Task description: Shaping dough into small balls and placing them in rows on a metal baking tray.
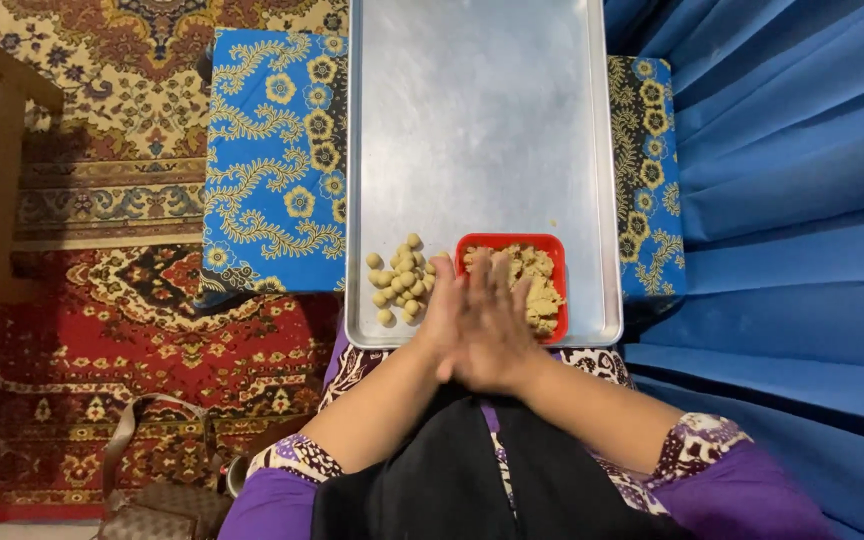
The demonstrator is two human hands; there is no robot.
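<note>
From the head camera, the left hand (449,322) and the right hand (497,330) are pressed palm to palm over the near edge of a metal tray (482,120), fingers stretched out flat and together, pointing away from the body; whatever may lie between the palms is hidden, so I cannot tell whether they hold anything. The fingertips overlap the near left corner of a red square container (552,250) that sits just beyond and to the right of the hands, filled with crumbly tan dough (537,280). Just left of the left hand, a loose cluster of small dough balls (400,282) lies on the tray, close to the hand but not touching it. The tray is a long rectangle whose long axis runs straight away from the person, bare beyond the container. It rests on a counter covered with a blue floral cloth (272,160). Farther left of the hands spreads a patterned red carpet (102,330), with a brown bag (157,490) near the left elbow; blue fabric (792,200) hangs to the right.
</note>
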